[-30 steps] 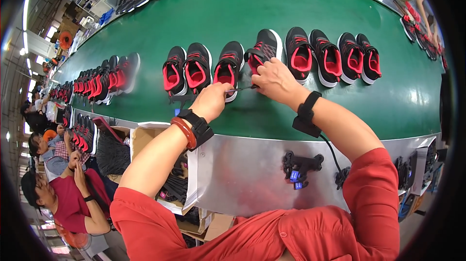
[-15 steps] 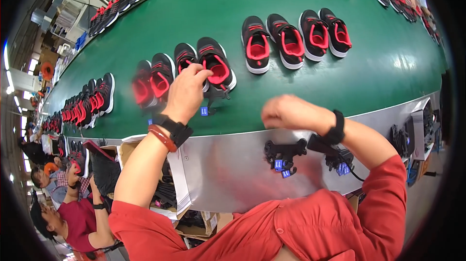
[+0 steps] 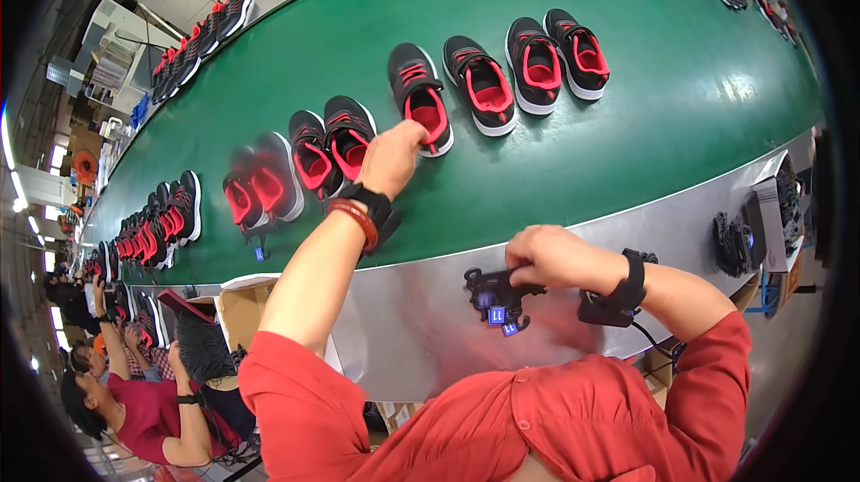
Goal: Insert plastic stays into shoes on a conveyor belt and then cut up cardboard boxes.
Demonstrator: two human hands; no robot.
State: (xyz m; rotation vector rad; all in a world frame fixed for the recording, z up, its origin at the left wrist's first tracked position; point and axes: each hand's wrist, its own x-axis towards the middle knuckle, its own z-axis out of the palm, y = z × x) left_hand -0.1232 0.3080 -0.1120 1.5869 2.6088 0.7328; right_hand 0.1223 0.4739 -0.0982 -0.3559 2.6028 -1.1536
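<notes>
My left hand (image 3: 394, 158) reaches over the green belt, its fingers closed at the heel of a black sneaker (image 3: 408, 64) with red lining and white sole. Just right of that shoe stand several matching sneakers (image 3: 535, 65), toes pointing away from me. My right hand (image 3: 563, 256) is at the metal ledge, fingers pinched on the edge of a small pile of black plastic shoe hangers (image 3: 488, 289) with blue tags. How many hangers it grips is hidden. Left of my left hand, two more sneakers (image 3: 348, 115) stand close together.
A blurred pair of sneakers (image 3: 285, 168) with a blue tag lies farther left on the green belt (image 3: 663, 142). Open cartons (image 3: 246, 307) and a box of black hangers (image 3: 778, 231) flank the ledge. Co-workers (image 3: 143, 419) sit at the left.
The shoes have shifted left in view. My left hand has gone from a sneaker with a tagged hanger to the sneaker on its right. My right hand has dropped to the hanger pile.
</notes>
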